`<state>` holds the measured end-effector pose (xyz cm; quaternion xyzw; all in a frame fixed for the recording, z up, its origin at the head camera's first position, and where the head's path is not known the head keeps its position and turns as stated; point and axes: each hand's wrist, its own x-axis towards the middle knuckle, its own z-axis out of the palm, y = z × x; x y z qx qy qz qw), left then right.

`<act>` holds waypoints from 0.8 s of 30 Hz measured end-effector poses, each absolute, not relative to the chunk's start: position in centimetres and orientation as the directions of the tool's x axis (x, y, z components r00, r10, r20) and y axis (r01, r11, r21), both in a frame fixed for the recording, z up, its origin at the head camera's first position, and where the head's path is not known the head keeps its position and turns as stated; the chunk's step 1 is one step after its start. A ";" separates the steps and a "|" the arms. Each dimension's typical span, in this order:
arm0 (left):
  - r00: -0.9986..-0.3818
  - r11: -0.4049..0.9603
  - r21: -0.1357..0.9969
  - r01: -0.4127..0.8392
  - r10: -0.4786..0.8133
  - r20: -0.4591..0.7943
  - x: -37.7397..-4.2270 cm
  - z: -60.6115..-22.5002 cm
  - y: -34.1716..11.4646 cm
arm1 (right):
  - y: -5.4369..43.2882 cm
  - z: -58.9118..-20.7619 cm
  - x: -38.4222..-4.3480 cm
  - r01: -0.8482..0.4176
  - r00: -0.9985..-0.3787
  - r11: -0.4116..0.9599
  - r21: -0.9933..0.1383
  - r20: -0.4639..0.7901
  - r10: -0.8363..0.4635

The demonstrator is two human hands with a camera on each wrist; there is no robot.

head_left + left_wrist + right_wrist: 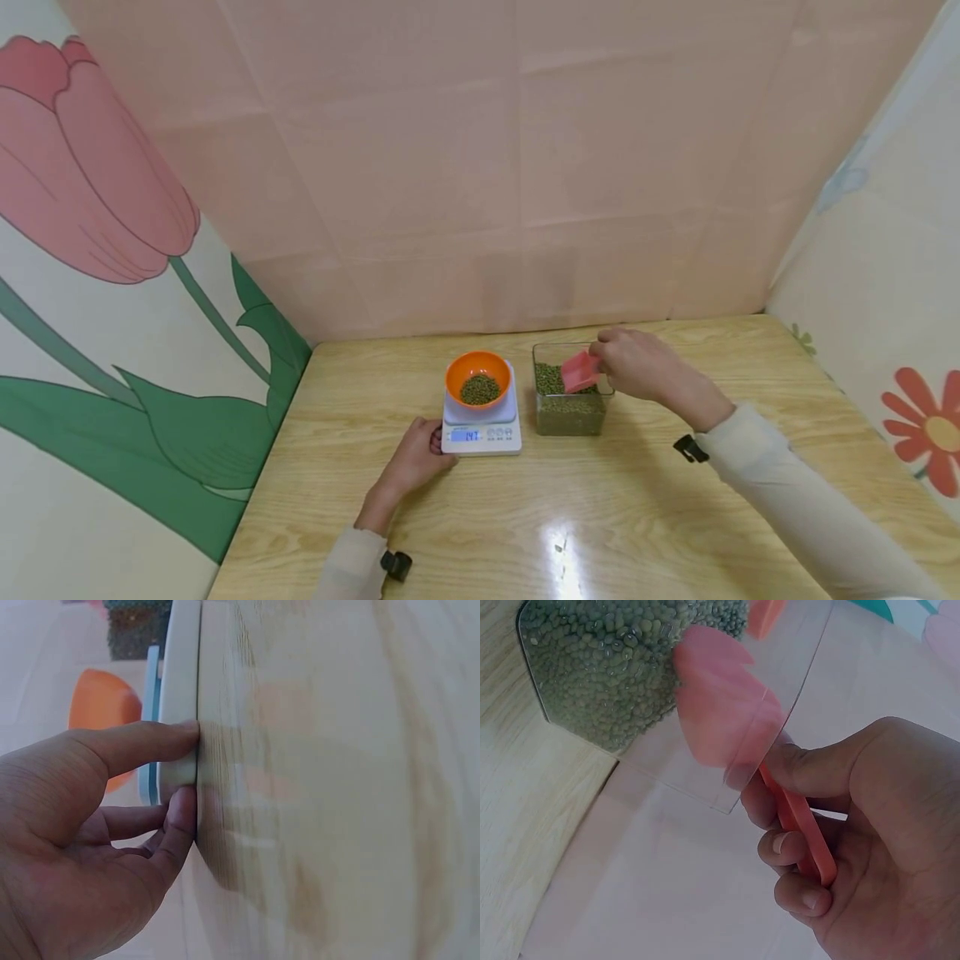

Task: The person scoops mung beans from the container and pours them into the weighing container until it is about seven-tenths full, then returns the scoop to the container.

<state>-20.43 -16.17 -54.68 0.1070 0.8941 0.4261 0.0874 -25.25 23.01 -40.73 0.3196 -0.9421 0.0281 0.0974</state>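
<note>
A white kitchen scale (482,440) with a lit display lies on the table, and an orange bowl (457,377) holding some mung beans (480,389) stands on its platform. My left hand (417,455) pinches the scale's front left corner; in the left wrist view its thumb and curled fingers are at the scale's edge (178,682). To the right of the scale is a clear container (570,427) of green mung beans (600,667). With curled fingers my right hand (636,363) grips a pink scoop (579,372) by its handle. The scoop's head is inside the container, at the beans.
The wooden table (480,517) meets a pink cloth backdrop (517,167) behind the container. Walls with a tulip picture (105,158) and a red flower (933,429) flank it. Black clips (396,566) are at both sleeves.
</note>
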 end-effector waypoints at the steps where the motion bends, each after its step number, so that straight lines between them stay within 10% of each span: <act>1: -0.962 0.616 0.779 0.119 0.267 -0.064 -20.4 -54.7 -16.2 | 23.0 -40.8 -25.3 -0.608 -0.777 0.794 0.008 0.202 -0.596; 24: -0.961 0.596 0.794 0.120 0.269 -0.057 -20.5 -54.8 -16.2 | 21.5 -41.6 -25.6 -0.629 -0.762 0.777 -0.011 0.209 -0.613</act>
